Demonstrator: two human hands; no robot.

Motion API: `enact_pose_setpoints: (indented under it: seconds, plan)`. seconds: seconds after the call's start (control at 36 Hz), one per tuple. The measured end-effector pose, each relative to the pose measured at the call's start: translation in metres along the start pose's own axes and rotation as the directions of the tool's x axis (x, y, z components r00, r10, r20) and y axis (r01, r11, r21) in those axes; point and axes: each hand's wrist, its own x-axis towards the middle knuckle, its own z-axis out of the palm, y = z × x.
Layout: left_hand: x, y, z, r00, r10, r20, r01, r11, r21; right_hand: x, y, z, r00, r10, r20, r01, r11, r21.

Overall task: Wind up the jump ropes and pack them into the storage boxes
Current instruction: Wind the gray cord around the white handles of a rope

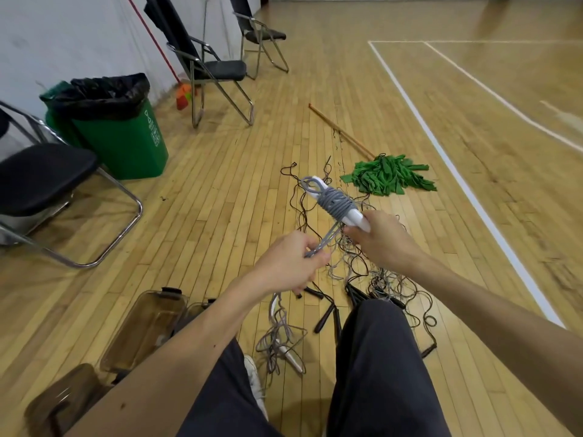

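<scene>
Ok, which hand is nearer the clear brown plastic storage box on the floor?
Left. The left hand pinches the grey rope just up and right of the clear brown plastic storage box. The right hand, gripping the white handles, is farther right.

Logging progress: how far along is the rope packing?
Early. Done: nothing packed that I can see; the nearest box looks empty. In hand: the right hand holds the white handles with grey rope coiled round them, and the left hand pinches the last loops. Left: a grey rope and the dark tangle lie unwound on the floor.
</scene>
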Motion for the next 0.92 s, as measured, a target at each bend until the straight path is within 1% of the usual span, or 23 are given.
enact_pose_setpoints:
  seconds: [0.08,0.14,0.25,0.33,0.42,0.5,0.56,0.61,0.64,0.72,0.81,0.86,0.92]
  plan:
    - [-0.002,-0.004,0.0,0.998,-0.055,0.019,0.054,0.997,0.051,0.004,0.01,0.004,1.0,0.013,-0.01,-0.014,0.994,-0.108]
    - [-0.005,-0.004,0.001,0.998,-0.067,0.013,0.065,0.991,0.118,0.007,0.016,0.006,0.999,0.041,0.003,-0.04,0.986,-0.162]
    - [-0.01,0.003,0.003,0.999,0.03,-0.034,-0.017,0.946,0.323,0.01,0.027,0.004,0.994,0.085,0.07,-0.061,0.952,-0.301]
    - [-0.01,0.008,0.001,0.996,0.075,-0.043,-0.054,0.929,0.367,0.01,0.03,0.005,0.979,0.113,0.17,-0.045,0.932,-0.361]
    - [-0.009,0.012,0.0,0.991,0.134,-0.026,-0.112,0.909,0.402,0.008,0.032,0.007,0.945,0.156,0.288,-0.034,0.922,-0.386]
    - [-0.009,0.014,0.0,0.973,0.227,-0.044,-0.185,0.876,0.445,0.004,0.034,0.009,0.874,0.187,0.448,0.02,0.909,-0.417]
    - [-0.009,0.013,0.0,0.956,0.288,-0.062,-0.226,0.851,0.474,0.0,0.032,0.01,0.802,0.201,0.562,0.069,0.904,-0.423]
    - [-0.009,0.011,0.001,0.939,0.339,-0.067,-0.27,0.84,0.471,-0.005,0.029,0.011,0.732,0.224,0.644,0.109,0.894,-0.435]
    - [-0.008,0.01,0.001,0.932,0.357,-0.064,-0.29,0.839,0.461,-0.006,0.028,0.012,0.706,0.234,0.668,0.112,0.895,-0.432]
    - [-0.009,0.01,0.0,0.92,0.39,-0.036,-0.336,0.833,0.44,-0.013,0.024,0.011,0.669,0.248,0.701,0.126,0.891,-0.436]
    - [-0.01,0.012,-0.002,0.915,0.404,-0.008,-0.367,0.838,0.404,-0.02,0.017,0.013,0.603,0.246,0.759,0.128,0.909,-0.396]
    - [-0.011,0.012,-0.003,0.922,0.388,0.002,-0.363,0.861,0.356,-0.024,0.012,0.015,0.567,0.22,0.794,0.132,0.927,-0.351]
    - [-0.008,0.009,-0.004,0.937,0.349,-0.008,-0.332,0.899,0.287,-0.028,0.01,0.016,0.549,0.158,0.821,0.146,0.949,-0.28]
